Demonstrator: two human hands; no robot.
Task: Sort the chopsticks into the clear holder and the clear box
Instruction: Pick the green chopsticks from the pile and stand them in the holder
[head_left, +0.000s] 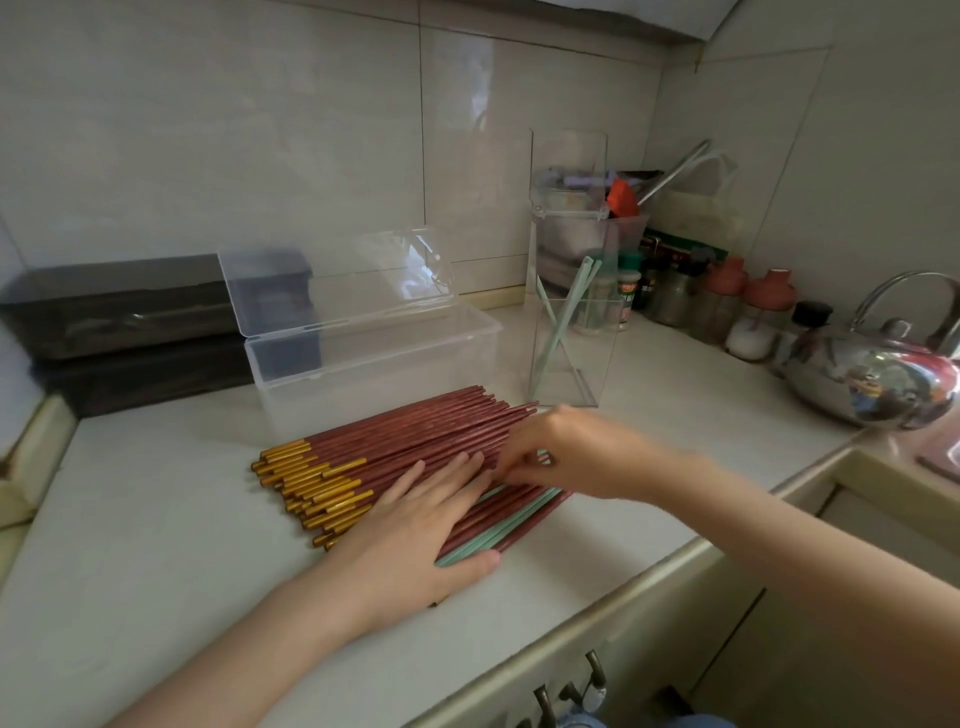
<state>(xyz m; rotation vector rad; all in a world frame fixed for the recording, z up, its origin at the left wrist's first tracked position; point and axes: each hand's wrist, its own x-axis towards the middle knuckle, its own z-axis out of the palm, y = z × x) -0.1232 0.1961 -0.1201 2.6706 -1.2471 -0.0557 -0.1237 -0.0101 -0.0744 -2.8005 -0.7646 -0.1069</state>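
left hand (415, 525) flat on chopsticks (395, 447) | right hand (566, 447) fingers among them

Clear, smooth plastic for the box (374, 364) and the tall holder (571, 364), both glossy with pale glare. Smooth satin sheen on the red-brown chopsticks (415, 441), whether lacquered wood or plastic hard to tell; shiny, metal-like finish on their gold ends (311, 480). Matt, smooth look on the green chopsticks (500, 526). Pale, smooth, faintly glossy stone-like worktop (156, 519). Glazed, reflective wall tiles (260, 130). Mirror-polished metal on the kettle (878, 379). Dull-gloss black plastic on the dark boxes (124, 312).
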